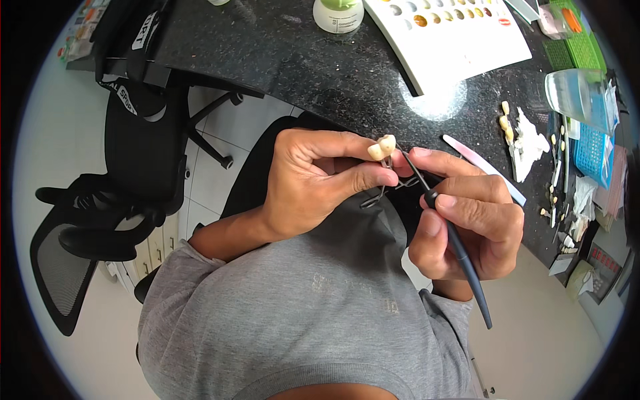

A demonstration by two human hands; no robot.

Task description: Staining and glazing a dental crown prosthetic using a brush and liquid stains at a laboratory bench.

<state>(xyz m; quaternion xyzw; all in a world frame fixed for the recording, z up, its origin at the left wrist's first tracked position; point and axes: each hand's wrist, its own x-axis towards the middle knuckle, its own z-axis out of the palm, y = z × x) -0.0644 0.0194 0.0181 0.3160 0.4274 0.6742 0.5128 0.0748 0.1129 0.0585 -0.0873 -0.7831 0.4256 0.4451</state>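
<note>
Between thumb and fingers, my left hand (313,173) grips metal locking forceps (375,199), whose loop handles hang below the fingers. At the forceps' upper end sits a cream-coloured dental crown piece (382,147) with what looks like two joined teeth. My right hand (477,213) holds a slim dark brush (460,250) like a pen, its handle pointing down toward me. The brush's thin tip comes up close beside the crown piece; whether it touches cannot be made out. Both hands are near each other over the table's front edge.
On the black speckled table (300,73) lie a white palette (447,40) with coloured wells, a jar (339,15), a nail-file-like strip (483,167), crumpled tissue (531,143) and more tooth pieces (507,123). A clear cup (579,100) and blue basket (593,153) stand right. An office chair (133,167) is left.
</note>
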